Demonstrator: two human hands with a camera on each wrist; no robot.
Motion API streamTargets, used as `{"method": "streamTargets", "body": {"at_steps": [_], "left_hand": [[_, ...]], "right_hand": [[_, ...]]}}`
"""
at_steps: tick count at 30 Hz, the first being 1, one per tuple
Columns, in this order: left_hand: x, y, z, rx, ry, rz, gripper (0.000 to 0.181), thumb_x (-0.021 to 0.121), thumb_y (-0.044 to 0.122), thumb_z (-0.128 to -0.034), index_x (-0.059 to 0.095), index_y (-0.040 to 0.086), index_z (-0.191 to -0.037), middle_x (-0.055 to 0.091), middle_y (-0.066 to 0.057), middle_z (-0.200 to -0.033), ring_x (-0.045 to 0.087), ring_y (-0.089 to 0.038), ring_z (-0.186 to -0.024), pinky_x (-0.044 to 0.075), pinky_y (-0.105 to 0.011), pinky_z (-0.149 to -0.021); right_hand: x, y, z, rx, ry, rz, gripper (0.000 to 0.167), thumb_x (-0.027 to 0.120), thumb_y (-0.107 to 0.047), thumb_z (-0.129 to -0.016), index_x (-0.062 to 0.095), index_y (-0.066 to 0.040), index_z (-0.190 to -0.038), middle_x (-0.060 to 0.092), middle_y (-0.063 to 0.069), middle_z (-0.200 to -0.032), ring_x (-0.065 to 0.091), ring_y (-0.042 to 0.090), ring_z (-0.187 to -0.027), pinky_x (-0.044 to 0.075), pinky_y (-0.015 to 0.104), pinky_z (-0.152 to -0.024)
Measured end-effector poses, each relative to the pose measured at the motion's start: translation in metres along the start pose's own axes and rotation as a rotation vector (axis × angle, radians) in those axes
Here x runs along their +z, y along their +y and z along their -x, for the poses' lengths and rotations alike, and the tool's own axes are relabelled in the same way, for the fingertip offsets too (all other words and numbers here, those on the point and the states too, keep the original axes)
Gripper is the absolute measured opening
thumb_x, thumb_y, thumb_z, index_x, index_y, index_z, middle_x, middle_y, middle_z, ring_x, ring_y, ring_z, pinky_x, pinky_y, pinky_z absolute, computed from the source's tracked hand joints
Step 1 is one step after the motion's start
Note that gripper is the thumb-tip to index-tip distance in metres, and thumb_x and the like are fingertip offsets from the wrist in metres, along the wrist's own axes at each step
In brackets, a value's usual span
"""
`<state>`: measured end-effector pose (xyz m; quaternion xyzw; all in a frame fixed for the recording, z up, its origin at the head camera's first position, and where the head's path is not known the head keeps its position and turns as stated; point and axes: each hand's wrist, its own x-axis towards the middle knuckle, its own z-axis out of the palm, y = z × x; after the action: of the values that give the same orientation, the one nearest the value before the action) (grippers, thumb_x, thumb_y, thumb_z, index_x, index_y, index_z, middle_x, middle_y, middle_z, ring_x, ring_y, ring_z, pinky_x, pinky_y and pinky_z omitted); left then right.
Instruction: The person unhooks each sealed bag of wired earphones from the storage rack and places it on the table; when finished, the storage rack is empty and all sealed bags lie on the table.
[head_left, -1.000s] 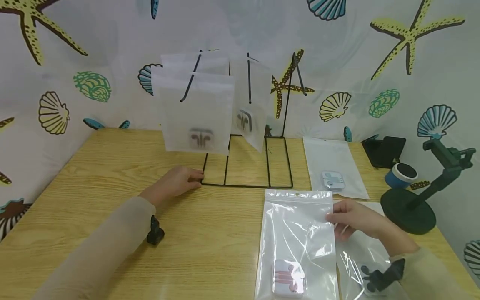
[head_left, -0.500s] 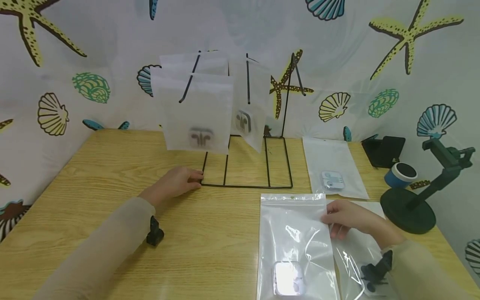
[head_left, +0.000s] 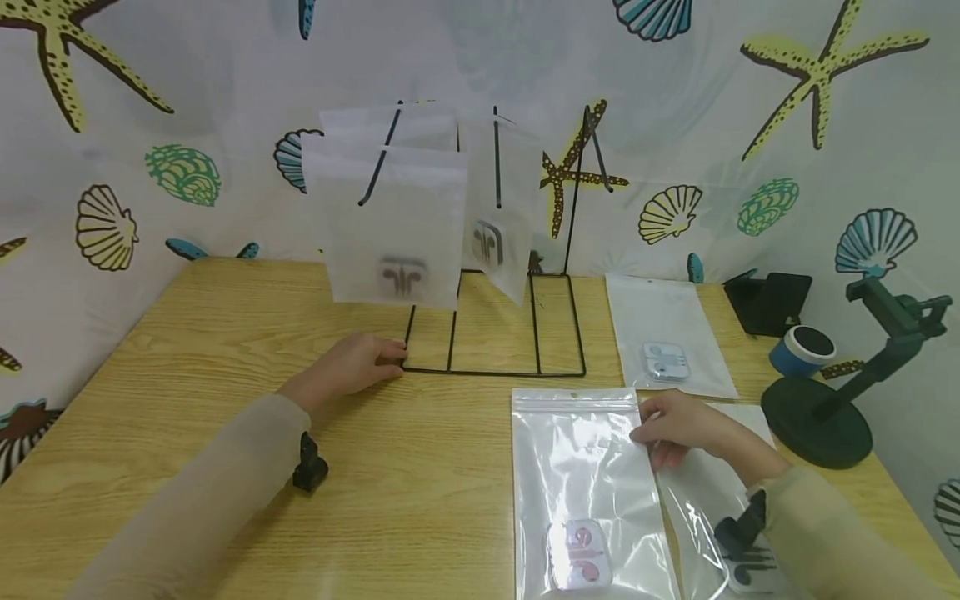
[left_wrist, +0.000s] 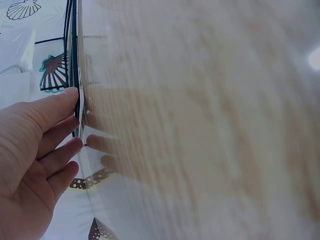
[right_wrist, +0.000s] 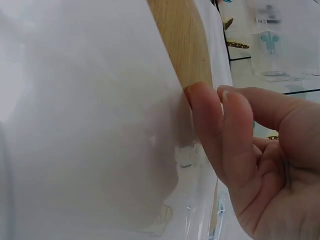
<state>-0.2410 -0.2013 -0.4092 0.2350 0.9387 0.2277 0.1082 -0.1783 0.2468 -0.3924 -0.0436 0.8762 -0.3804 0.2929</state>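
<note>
In the head view my right hand pinches the upper right edge of a glossy white zip-lock bag. That bag lies on the table with a small earphone case showing pink earphones inside. The right wrist view shows the fingertips at the bag's edge, the plastic filling its left side. My left hand touches the front left corner of a black wire display rack. Its fingers are loosely extended against the wire, as the left wrist view also shows. Bags with earphones hang from the rack's left and middle hooks.
A second zip-lock bag lies partly under my right arm. Behind it lies another bag with pale blue earphones. At the right edge stand a dark green stand, a blue round object and a black object.
My right hand has slid to the left, drawing the zip-lock bag a little left and toward me. The left hand stays at the rack's corner.
</note>
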Motion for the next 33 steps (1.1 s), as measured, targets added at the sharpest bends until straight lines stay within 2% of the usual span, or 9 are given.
{"method": "streamTargets", "body": {"at_steps": [18, 25, 33], "left_hand": [[0.001, -0.001, 0.0, 0.005, 0.009, -0.022, 0.038, 0.061, 0.017, -0.0902, 0.058, 0.0, -0.124, 0.048, -0.016, -0.132, 0.042, -0.035, -0.122, 0.038, -0.048, -0.096], [0.001, -0.001, 0.0, 0.004, 0.008, -0.024, 0.039, 0.061, 0.017, -0.0903, 0.057, 0.0, -0.125, 0.048, -0.016, -0.132, 0.042, -0.035, -0.122, 0.037, -0.048, -0.096], [0.001, -0.001, 0.0, 0.019, 0.016, -0.029, 0.038, 0.062, 0.018, -0.09, 0.058, 0.0, -0.124, 0.049, -0.016, -0.131, 0.042, -0.035, -0.121, 0.036, -0.049, -0.097]], "right_hand": [[-0.003, -0.003, 0.001, 0.021, 0.016, -0.008, 0.024, 0.064, -0.01, -0.085, 0.058, 0.006, -0.102, 0.065, 0.01, -0.07, 0.062, 0.019, -0.053, 0.052, 0.03, -0.047], [-0.01, -0.006, 0.002, 0.031, 0.026, 0.031, 0.022, 0.064, -0.013, -0.086, 0.061, 0.002, -0.101, 0.066, 0.009, -0.072, 0.062, 0.02, -0.056, 0.053, 0.031, -0.05], [-0.024, -0.014, 0.004, -0.035, 0.034, 0.055, 0.025, 0.062, -0.016, -0.088, 0.059, 0.002, -0.105, 0.066, 0.008, -0.079, 0.061, 0.021, -0.061, 0.054, 0.033, -0.056]]}}
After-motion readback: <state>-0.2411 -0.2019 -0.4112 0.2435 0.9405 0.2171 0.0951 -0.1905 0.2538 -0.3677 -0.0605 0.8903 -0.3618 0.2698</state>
